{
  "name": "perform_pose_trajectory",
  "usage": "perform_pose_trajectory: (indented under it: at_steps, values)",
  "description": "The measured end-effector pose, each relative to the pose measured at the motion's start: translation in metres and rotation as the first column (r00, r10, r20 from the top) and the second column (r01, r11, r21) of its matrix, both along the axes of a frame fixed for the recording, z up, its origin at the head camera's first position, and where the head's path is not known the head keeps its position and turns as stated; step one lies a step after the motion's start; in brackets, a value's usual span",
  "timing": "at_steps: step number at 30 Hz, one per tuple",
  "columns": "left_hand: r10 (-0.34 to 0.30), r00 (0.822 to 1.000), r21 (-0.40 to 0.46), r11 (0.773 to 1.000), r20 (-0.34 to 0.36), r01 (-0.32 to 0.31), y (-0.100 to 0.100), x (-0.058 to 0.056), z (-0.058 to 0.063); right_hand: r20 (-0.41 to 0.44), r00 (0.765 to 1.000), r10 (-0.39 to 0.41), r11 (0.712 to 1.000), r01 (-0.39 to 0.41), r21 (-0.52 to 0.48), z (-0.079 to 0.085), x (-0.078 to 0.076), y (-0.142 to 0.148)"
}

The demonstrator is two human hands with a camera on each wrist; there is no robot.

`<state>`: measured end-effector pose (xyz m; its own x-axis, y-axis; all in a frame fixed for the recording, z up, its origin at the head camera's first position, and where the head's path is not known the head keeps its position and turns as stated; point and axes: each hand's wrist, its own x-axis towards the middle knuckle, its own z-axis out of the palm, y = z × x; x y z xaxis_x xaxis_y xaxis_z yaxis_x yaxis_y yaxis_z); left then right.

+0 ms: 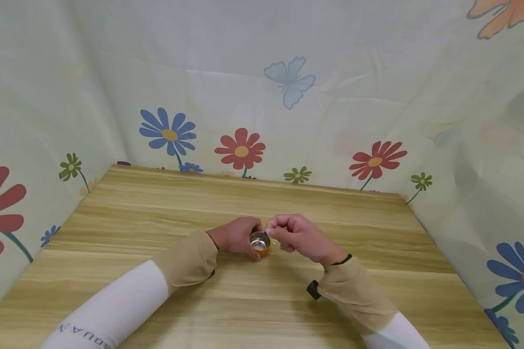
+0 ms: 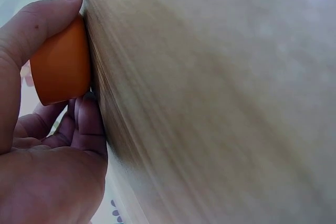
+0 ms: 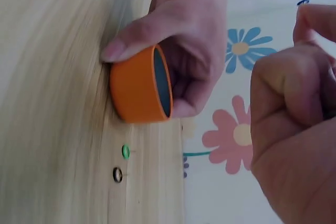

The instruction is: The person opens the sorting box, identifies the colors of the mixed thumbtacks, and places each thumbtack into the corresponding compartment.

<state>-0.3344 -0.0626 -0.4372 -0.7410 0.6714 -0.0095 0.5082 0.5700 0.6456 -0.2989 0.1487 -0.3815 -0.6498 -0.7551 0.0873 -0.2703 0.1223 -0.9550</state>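
My left hand (image 1: 237, 235) grips a small orange cup (image 1: 264, 252) with a shiny metal inside, thumb on the near side and fingers round the far side. The cup stands upright on the table, its base at the wood in the left wrist view. My right hand (image 1: 300, 236) is just right of the cup, thumb and forefinger pinching a small dark blue ring (image 3: 303, 2) close over the rim. On the wood beside the cup lie a green ring (image 3: 125, 151) and a black ring (image 3: 117, 175), under the right hand's side in the head view.
The wood-grain table (image 1: 209, 194) reaches back to a fabric wall (image 1: 192, 87) printed with flowers and butterflies, which also encloses both sides. A black device (image 1: 313, 290) sticks out from the right wrist.
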Motion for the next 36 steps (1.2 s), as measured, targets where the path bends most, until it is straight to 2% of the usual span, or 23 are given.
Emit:
perform_pose_trajectory:
  at_steps: [6,10,13,17,22,26,29,31,36]
  values:
    - [-0.003,1.0,0.0,1.0,0.001,0.003,0.0,0.001,0.001,-0.114,0.989,-0.09,0.988,0.103,0.116,-0.008,-0.009,-0.002]
    - [-0.004,1.0,-0.002,1.0,-0.004,0.004,0.0,0.002,0.002,-0.242,0.964,-0.111,0.965,0.163,0.207,-0.01,-0.013,-0.004]
    - [-0.002,1.0,-0.007,1.0,-0.004,0.002,0.0,0.002,0.003,-0.366,0.925,-0.104,0.941,0.21,0.264,-0.012,-0.015,-0.007]
    - [0.002,1.0,-0.024,1.0,-0.009,-0.003,0.0,0.002,0.003,-0.524,0.85,-0.058,0.907,0.264,0.328,-0.014,-0.015,-0.011]
    - [0.002,1.0,-0.035,0.999,-0.017,-0.002,0.0,0.002,0.003,-0.638,0.77,-0.003,0.851,0.337,0.402,-0.017,-0.016,-0.017]
    - [0.001,1.0,-0.033,0.999,-0.018,-0.002,0.0,0.003,0.003,-0.669,0.743,0.007,0.815,0.384,0.435,-0.021,-0.019,-0.019]
    - [-0.002,1.0,-0.032,0.999,-0.019,0.001,0.0,0.003,0.003,-0.68,0.733,0.027,0.804,0.388,0.45,-0.025,-0.022,-0.021]
    - [-0.002,1.0,-0.036,0.999,-0.021,0.002,0.0,0.003,0.003,-0.694,0.718,0.049,0.801,0.387,0.457,-0.027,-0.023,-0.022]
    - [-0.002,1.0,-0.036,0.999,-0.024,0.002,0.0,0.003,0.002,-0.733,0.674,0.098,0.818,0.365,0.445,-0.03,-0.024,-0.026]
